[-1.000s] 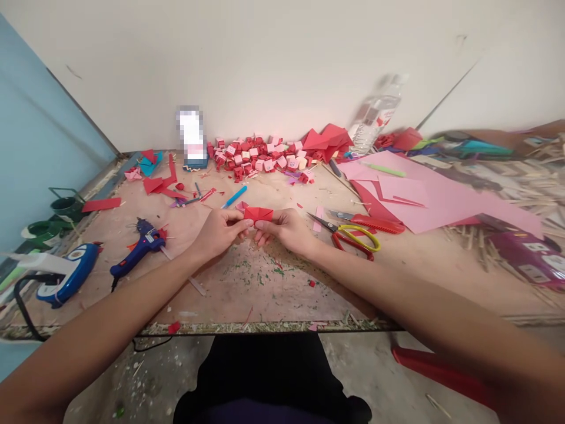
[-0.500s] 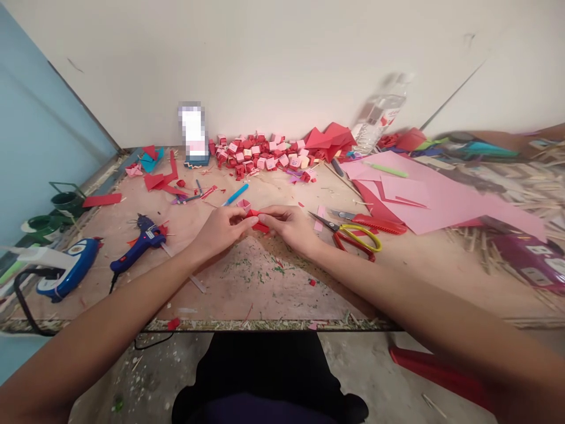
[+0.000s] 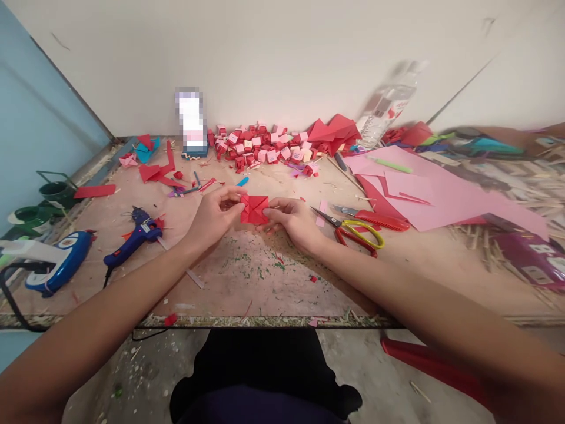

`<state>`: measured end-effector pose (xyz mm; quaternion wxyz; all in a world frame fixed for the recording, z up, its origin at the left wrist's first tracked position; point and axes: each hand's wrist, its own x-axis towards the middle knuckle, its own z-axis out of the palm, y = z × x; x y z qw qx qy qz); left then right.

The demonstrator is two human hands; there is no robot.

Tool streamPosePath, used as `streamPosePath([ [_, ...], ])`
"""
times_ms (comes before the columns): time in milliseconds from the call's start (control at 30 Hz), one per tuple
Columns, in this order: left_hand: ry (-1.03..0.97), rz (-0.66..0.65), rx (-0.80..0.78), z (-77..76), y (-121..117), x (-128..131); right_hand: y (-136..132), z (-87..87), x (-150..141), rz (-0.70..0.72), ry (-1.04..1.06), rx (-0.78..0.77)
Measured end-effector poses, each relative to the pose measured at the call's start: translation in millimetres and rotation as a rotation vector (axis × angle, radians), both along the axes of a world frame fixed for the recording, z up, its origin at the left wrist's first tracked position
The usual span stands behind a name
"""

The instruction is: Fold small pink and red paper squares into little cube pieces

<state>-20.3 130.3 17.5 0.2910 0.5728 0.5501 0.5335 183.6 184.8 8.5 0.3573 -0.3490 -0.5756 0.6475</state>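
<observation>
A small square of folded red paper [image 3: 255, 209] is held up between my two hands, its crease lines facing me. My left hand [image 3: 217, 212] pinches its left edge between thumb and fingers. On the opposite edge, my right hand [image 3: 292, 219] grips it the same way. Behind the paper, the tip of a blue pen [image 3: 242, 181] shows on the table. Scissors with yellow and red handles [image 3: 362, 233] lie to the right of my right hand, beside a red-handled cutter [image 3: 382, 219].
Small red and pink paper cubes [image 3: 265, 147] are heaped along the wall, with a phone [image 3: 191, 121] to their left. A blue glue gun [image 3: 135, 235] lies at left. Pink paper sheets [image 3: 463, 200] and a plastic bottle [image 3: 388, 109] are at right. Scraps litter the wooden table [image 3: 282, 294].
The red paper was folded narrow and mostly covered by my fingers; now it is spread into a flat square. My hands have moved slightly apart to its two sides.
</observation>
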Motion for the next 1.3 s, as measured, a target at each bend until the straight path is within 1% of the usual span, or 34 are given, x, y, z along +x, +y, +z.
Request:
streamPosePath([
  [100,0.012,0.029,0.024,0.8,0.0,-1.0,-0.7,2.0,0.5,0.049,-0.053,0.019],
  [200,0.051,0.026,0.038,3.9,-3.2,0.4,-0.6,3.4,1.0,0.070,-0.095,0.062],
  [400,0.232,-0.007,0.065,7.3,-10.3,4.3,2.4,0.8,4.0,0.081,-0.131,0.125],
  [533,0.245,-0.052,0.048,4.3,-11.0,4.3,4.9,-3.7,4.7,0.119,-0.135,0.160],
  [733,0.216,-0.071,0.059,1.6,-11.9,4.7,5.5,-7.1,1.6,0.111,-0.073,0.142],
  [833,0.215,-0.083,0.053,2.7,-14.1,6.2,4.0,-6.1,0.2,0.077,-0.035,0.129],
  [900,0.221,-0.073,0.095,4.1,-15.4,6.5,3.1,-5.1,-0.4,0.037,-0.010,0.111],
  [967,0.238,-0.060,0.179,5.4,-15.9,5.5,2.8,-4.2,-1.2,-0.006,0.031,0.070],
  [1033,0.279,-0.081,0.250,5.4,-15.4,3.5,3.0,-3.9,-2.0,-0.042,0.085,0.014],
  [1100,0.335,-0.130,0.269,3.2,-14.1,1.8,3.5,-4.3,-2.7,-0.078,0.135,-0.031],
  [1167,0.374,-0.173,0.256,-1.7,-12.4,1.2,4.0,-5.5,-3.1,-0.100,0.180,-0.048],
  [1300,0.362,-0.206,0.229,-13.7,-8.7,1.9,4.8,-8.6,-2.8,-0.085,0.216,-0.041],
])
